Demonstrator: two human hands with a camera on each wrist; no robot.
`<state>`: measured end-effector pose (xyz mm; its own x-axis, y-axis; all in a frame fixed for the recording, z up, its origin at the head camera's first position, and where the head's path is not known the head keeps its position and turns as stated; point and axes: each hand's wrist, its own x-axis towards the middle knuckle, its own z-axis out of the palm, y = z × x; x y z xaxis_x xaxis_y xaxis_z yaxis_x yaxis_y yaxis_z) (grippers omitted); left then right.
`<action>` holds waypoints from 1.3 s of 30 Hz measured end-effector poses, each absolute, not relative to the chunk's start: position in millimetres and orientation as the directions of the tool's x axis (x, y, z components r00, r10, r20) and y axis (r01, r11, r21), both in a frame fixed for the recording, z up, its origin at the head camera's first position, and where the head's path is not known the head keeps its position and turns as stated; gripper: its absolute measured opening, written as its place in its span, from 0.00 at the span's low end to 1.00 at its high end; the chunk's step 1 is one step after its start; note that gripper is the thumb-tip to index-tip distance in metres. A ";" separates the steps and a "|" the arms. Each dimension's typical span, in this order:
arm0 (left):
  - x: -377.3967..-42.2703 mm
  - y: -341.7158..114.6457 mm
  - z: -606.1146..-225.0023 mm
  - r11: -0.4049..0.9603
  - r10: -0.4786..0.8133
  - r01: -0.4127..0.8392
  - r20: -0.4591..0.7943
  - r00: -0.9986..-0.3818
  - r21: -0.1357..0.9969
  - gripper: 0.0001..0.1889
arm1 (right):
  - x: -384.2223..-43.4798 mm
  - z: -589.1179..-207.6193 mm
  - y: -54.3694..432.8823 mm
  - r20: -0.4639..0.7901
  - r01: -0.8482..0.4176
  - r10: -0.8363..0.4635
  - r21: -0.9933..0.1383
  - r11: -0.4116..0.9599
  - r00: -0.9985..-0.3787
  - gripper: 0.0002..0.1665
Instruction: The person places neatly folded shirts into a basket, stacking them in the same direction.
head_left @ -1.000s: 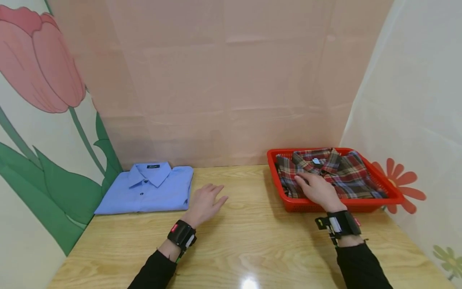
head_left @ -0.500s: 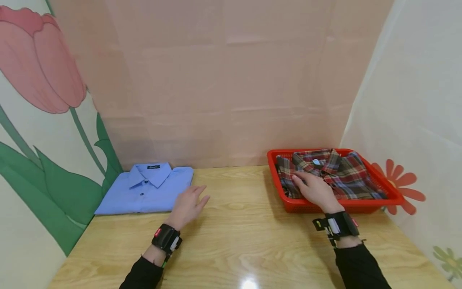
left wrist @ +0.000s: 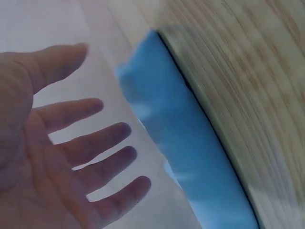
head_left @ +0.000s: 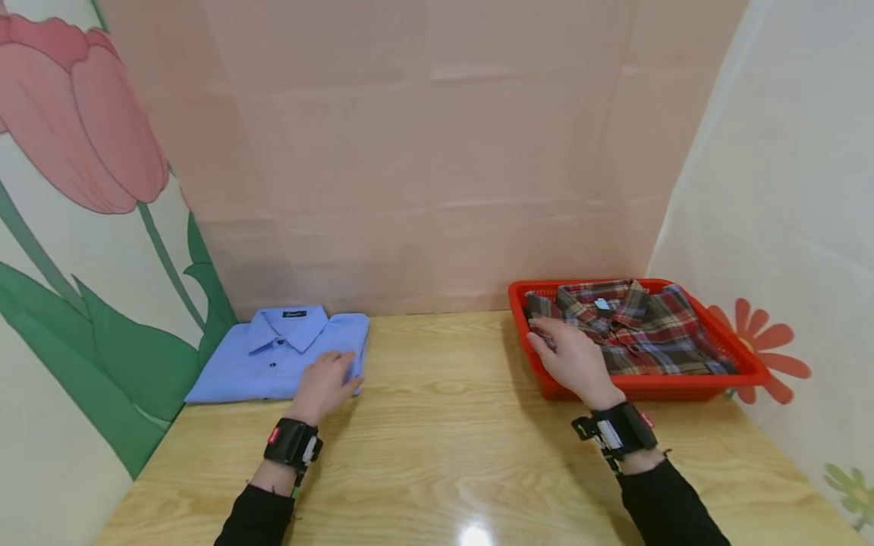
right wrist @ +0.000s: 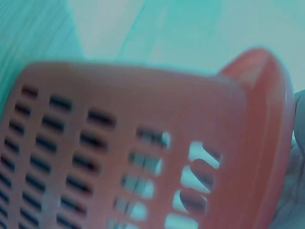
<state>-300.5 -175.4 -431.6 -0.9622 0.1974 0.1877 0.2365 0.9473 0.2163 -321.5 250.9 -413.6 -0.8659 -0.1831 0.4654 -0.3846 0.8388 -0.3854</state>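
On the table (head_left: 437, 455), at far left, lay a folded blue button-up shirt (head_left: 266, 377). The left hand (head_left: 318, 390) hovered over its near right part, grip wide, fingers spread and apart from the cloth. Farther right, the right hand (head_left: 576, 364) kept a loose, uncurled grip above the left corner of the red slotted basket (head_left: 683, 387). Whether it touched the plaid shirt (head_left: 658, 341) folded inside, I couldn't tell.

Person's front as twelve. Black-sleeved left arm (head_left: 256, 516) reaches toward one o'clock; I see left hand (head_left: 321, 387) knuckles up, fingers (left wrist: 100, 140) loosely spread, thumb (left wrist: 59, 63) apart. Black-sleeved right arm (head_left: 671, 504) angles toward eleven; right hand (head_left: 573, 360) knuckles up, thumb off fingers.
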 end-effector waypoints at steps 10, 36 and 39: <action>-306.8 -201.4 -431.6 0.948 0.179 0.157 -0.054 -0.982 0.278 0.39 | -319.1 -426.8 200.4 0.594 -0.525 -0.318 -0.212 0.824 -0.739 0.16; -314.9 -208.0 -435.6 0.947 0.165 0.146 -0.044 -0.985 0.288 0.02 | -309.3 -450.7 46.0 0.213 -0.610 -0.573 -0.336 0.718 -0.792 0.17; -315.0 -207.5 -435.4 0.944 0.169 0.150 -0.040 -0.985 0.295 0.01 | -312.2 -450.4 37.8 0.190 -0.611 -0.585 -0.350 0.710 -0.789 0.16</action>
<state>-315.0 -207.5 -435.4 -0.9848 0.1690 -0.0400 0.1499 0.9435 0.2954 -312.2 37.8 -450.4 -0.7888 -0.5846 0.1896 -0.6106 0.7103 -0.3503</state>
